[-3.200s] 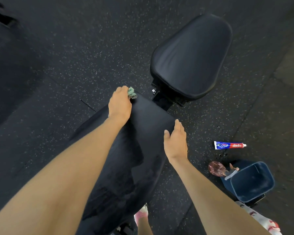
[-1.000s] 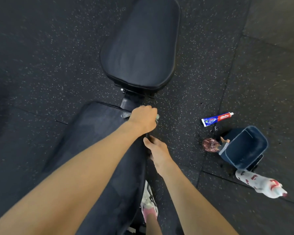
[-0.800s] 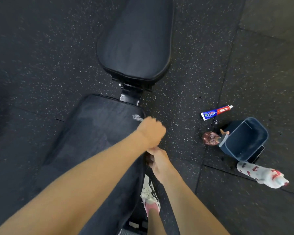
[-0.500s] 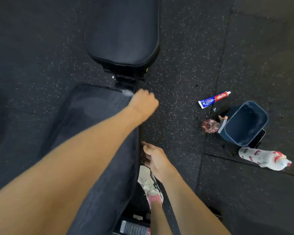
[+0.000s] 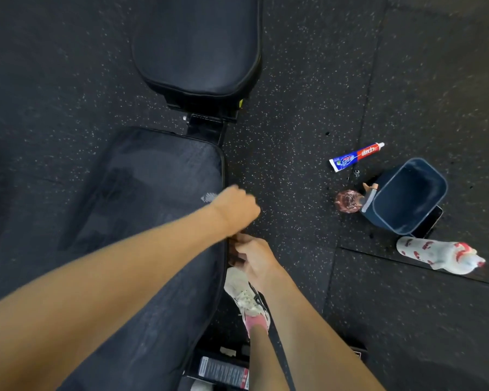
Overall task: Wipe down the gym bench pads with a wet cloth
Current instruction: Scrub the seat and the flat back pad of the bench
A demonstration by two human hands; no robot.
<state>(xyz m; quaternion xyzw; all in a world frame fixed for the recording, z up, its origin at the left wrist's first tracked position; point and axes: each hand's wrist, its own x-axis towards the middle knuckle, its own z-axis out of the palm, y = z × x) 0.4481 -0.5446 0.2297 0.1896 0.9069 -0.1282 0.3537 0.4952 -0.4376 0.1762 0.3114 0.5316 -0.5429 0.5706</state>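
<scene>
Black vinyl long pad (image 5: 158, 176), damp-streaked, near left; seat pad (image 5: 198, 43) far. Left hand (image 5: 235, 208) fisted round cloth (image 5: 208, 197), pale tuft showing, at right edge of long pad. Right hand (image 5: 253, 256) curled over same edge, just nearer. Cloth likely soft, light, limp: bunch in palm. Wet vinyl likely slick.

The person wears a white laced sneaker (image 5: 244, 297) with black trim and a pink sock (image 5: 256, 324).

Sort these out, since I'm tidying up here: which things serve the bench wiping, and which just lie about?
In use: cloth, left hand, long pad, seat pad; probably blue bucket, spray bottle.
Lying about: toothpaste tube, phone, white patterned item.
</scene>
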